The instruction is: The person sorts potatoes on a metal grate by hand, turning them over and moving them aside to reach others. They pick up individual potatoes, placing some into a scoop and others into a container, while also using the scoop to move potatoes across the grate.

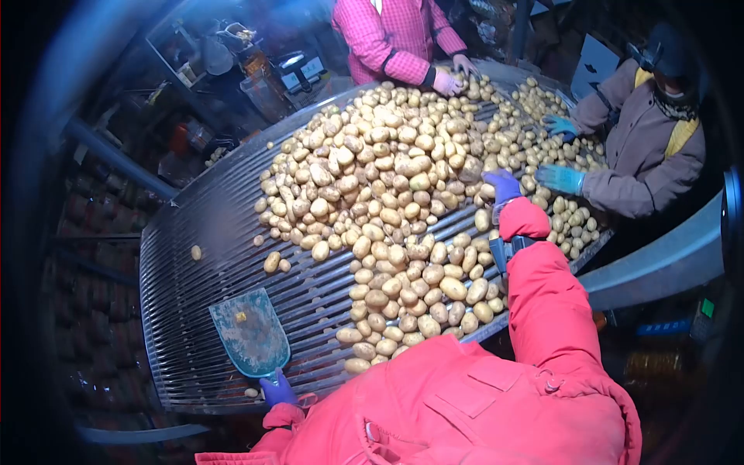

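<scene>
My left hand, in a purple glove, is closed around the short handle of a blue shovel. The shovel's wide, dirty blade lies over the metal bars with a small yellowish bit on it. Stretched far forward, my right hand, also in a purple glove, is among the potatoes at the right of the heap. Its fingers reach out to the left and seem to hold nothing, though their tips are partly hard to make out. More potatoes are spread in a layer close to my jacket.
A slatted metal sorting table carries the potatoes. Across it stands a person in a pink checked jacket, both hands at the far potatoes. At the right, another person in teal gloves touches potatoes. A curved metal rail runs at the right.
</scene>
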